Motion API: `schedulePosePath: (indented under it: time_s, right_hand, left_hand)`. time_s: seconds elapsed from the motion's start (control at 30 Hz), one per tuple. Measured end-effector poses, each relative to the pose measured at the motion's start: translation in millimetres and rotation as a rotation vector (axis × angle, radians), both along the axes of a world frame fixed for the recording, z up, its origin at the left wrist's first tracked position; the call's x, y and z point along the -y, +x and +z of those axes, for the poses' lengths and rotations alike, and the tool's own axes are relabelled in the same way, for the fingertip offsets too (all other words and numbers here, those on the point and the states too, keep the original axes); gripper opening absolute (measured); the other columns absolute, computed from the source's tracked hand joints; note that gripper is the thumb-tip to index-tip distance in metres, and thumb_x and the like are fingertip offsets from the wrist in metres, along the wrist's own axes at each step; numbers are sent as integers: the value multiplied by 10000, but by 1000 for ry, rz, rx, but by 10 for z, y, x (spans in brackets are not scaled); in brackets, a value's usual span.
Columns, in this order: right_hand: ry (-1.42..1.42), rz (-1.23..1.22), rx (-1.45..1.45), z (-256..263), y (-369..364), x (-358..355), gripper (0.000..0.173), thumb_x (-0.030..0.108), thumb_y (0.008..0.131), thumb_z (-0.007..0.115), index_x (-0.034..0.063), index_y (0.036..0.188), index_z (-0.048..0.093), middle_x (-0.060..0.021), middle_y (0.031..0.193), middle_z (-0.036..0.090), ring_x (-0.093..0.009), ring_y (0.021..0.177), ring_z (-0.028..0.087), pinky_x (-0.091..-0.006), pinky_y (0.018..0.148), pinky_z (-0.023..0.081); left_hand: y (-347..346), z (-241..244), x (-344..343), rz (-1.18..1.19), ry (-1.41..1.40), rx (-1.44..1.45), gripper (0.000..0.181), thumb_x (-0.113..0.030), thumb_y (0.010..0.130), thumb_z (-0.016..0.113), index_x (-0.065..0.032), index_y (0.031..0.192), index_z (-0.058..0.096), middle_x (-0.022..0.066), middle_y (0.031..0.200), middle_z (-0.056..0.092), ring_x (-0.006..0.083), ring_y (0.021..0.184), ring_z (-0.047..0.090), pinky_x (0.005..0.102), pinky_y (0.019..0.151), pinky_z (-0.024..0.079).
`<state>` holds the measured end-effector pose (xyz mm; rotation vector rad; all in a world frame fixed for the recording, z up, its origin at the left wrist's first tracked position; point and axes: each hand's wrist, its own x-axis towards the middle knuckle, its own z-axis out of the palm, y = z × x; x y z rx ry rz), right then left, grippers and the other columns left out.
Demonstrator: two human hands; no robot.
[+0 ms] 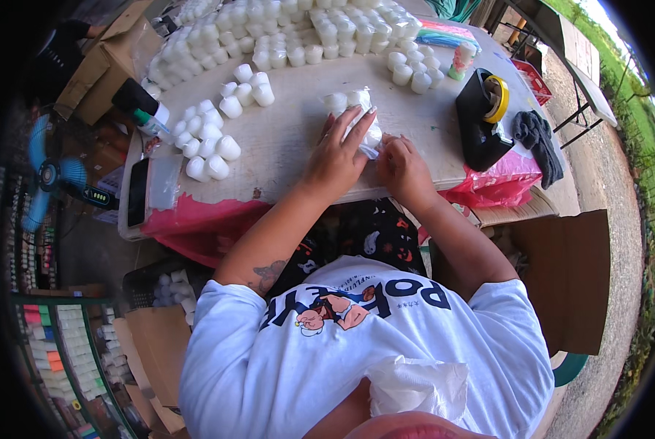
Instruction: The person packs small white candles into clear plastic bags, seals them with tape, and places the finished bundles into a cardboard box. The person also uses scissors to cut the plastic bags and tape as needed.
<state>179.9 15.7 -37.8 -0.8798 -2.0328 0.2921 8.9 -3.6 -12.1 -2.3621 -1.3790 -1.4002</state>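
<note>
A clear plastic pack of white votive candles (336, 102) lies on the table in front of me, near its front edge. My left hand (341, 148) rests over the pack with its fingers spread across the candles. At the pack's near right end, my right hand (399, 156) has its fingers curled on the gathered end of the plastic wrap. Loose white candles (207, 137) stand in groups to the left, and another group (415, 67) stands at the back right. Stacked wrapped candle packs (283, 33) fill the far side of the table.
A black tape dispenser (478, 126) with yellow tape stands on the right beside a dark cloth (536, 137). At the left edge lie a black phone (138, 192) and clear plastic bags (164, 178). A blue fan (53, 173) is left of the table; an open cardboard box (558, 280) is at right.
</note>
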Motion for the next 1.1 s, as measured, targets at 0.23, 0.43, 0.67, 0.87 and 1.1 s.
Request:
schedulePosePath:
  time_s: [0.23,0.43,0.67,0.87,1.1]
  right_hand:
    - [8,-45,64,133,-49,-49,256,138,767,688,18,932,534,-146,941,580,-362,952,537,-460,869,402]
    - [-11,-53,237,82,-15,-156,147,149,785,690,43,811,592,-105,854,597,-317,901,557,-430,802,416]
    - [65,43,77,71,-91,-177,103,80,796,651,15,770,576,-145,775,588,-352,792,552,-426,714,446]
    - [47,18,104,65,-95,-176,80,51,797,640,9,814,574,-145,774,575,-355,799,548,-417,731,451]
    - [42,-113,121,232,-39,-47,516,209,741,725,59,1184,505,-156,1151,534,-366,1081,504,-452,931,389]
  left_hand:
    - [-151,-180,158,337,-318,-79,431,-322,800,691,10,993,498,219,1080,492,403,1145,468,561,982,338]
    - [-220,-206,71,240,-249,-139,215,-230,848,625,-26,818,564,136,932,553,359,964,523,504,852,389]
    - [-246,-217,43,155,-134,-176,125,-145,820,624,-32,810,572,134,869,562,362,871,551,462,786,434]
    - [-279,-244,0,72,-89,-190,114,-105,798,634,-28,764,558,142,848,555,355,845,552,449,748,444]
    - [-255,-148,190,108,-211,-87,154,-92,742,644,-11,721,514,151,840,521,360,838,547,449,752,455]
